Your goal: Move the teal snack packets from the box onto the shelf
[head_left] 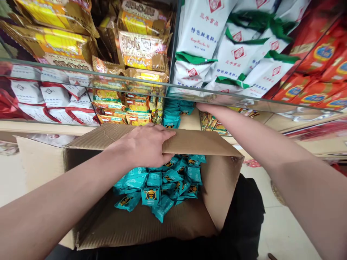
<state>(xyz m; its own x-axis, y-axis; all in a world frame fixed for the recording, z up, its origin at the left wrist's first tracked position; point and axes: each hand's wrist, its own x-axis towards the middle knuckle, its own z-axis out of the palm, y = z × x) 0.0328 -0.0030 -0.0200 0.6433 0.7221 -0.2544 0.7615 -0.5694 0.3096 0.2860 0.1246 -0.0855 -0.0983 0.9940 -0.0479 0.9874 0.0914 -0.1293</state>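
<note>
- Shop shelving spans the upper view, with glossy white packets with green ends (195,34), gold-and-brown snack packets (142,47) and shiny red packets (322,54) behind a clear glass edge (135,80); pale floor tiles (284,224) show at the lower right.
- A large brown corrugated cardboard box (151,224) sits open just in front of the lower shelf, near the person's dark clothing (245,216); its open side faces the person.
- Small teal foil packets with black-and-orange emblems (151,195) lie in a loose heap inside the box; many are there, some overlapping, with brown cardboard showing around them.
- More teal packets on the lower shelf (171,119) stand just beyond the box's upper edge; a pale stretch of shelf shows beside them, and mixed gold-and-brown packets (207,121) lie to the right.
- The teal packets are thus split between box and shelf; the share in the box looks sizeable, but how many are on the shelf cannot be told, as the glass and box hide part of them.
- The left hand (148,146) has its grip closed over the upper cardboard panel (200,142), fingers on top, thumb below; it holds no packet that shows.
- The right forearm (241,126) reaches in under the glass edge; its hand is largely hidden, so its grip and any contents cannot be told.
</note>
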